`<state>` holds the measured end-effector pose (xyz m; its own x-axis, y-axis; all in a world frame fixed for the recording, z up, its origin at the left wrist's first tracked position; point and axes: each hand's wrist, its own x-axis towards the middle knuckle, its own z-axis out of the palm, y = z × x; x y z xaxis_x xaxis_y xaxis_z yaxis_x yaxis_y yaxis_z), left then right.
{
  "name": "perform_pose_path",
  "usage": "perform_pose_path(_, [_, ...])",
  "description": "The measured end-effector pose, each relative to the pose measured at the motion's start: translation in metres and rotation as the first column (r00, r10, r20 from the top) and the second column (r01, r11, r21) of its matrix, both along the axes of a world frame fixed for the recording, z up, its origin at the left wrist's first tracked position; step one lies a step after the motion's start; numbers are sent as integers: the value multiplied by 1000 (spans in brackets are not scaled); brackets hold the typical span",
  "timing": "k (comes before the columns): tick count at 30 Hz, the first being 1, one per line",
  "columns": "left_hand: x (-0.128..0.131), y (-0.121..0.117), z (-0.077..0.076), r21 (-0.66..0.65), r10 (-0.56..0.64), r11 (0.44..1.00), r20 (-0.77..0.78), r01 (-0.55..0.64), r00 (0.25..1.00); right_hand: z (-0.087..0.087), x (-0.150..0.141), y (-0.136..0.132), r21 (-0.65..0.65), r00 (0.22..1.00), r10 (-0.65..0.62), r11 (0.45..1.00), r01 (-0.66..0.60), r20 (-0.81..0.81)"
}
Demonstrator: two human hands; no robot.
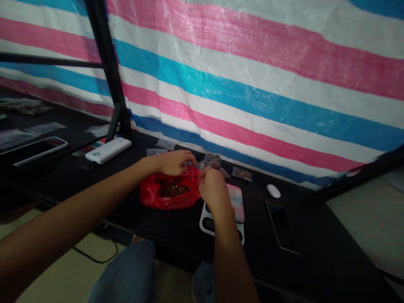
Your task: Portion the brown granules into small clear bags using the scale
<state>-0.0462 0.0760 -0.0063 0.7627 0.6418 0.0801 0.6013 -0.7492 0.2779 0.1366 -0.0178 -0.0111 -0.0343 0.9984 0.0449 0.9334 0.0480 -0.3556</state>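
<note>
A red plastic bag (151,198) sits open on the black table, with small brown pieces (175,190) inside. My left hand (175,162) is over the bag's back rim, its fingers curled down; what they grip is hidden. Beside the bag's right edge, my right hand (214,185) is closed in a pinch, and what lies between its fingers is too small to name. Below my right wrist lies a white digital scale (236,204) with a shiny plate. Several small clear packets of brown pieces (213,160) lie just behind my hands.
One more filled packet (242,174) lies to the right, near a white mouse (273,191) and a dark phone (280,223). On the left are a white power bank (109,150) and another phone (38,149). A striped sheet (221,84) hangs behind the table (331,248).
</note>
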Motion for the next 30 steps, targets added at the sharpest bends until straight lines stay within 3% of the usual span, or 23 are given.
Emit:
perform_pose_path(3, [-6, -9, -9, -94, -29, 995, -35, 25, 999, 3, -10, -6, -64, 999, 35, 997, -34, 10])
perform_pose_path(8, [-3, -3, -19, -202, 96, 975, 25, -89, 995, -5, -15, -9, -106, 995, 90, 991, -85, 42])
perform_pose_path(12, [-6, -6, -14, -183, 177, 969, 40, -167, 983, -10, -10, -6, -115, 996, 79, 991, -75, 38])
perform_pose_path(15, [-12, -25, -3, -33, 191, 982, 118, -188, 974, -8, -9, -3, -42, 994, 103, 994, -102, 37])
perform_pose_path(16, [-14, -34, 1, 11, 162, 986, 168, -166, 972, -6, -10, -1, 17, 989, 148, 989, -149, 14])
perform_pose_path(18, [-20, -53, 10, -28, 131, 991, 193, -128, 973, -5, -12, 2, 141, 952, 299, 947, -288, -64])
perform_pose_path(21, [-32, -77, 16, -183, 195, 965, 28, -187, 980, -10, -13, 5, 147, 865, 467, 883, -445, -185])
perform_pose_path(24, [-45, -91, 7, -256, 178, 949, -42, -183, 983, -21, -9, 5, 13, 850, 460, 881, -473, -258])
perform_pose_path(30, [-56, -106, -33, -227, 247, 938, -87, -260, 965, -34, -1, 8, -101, 854, 417, 879, -466, -312])
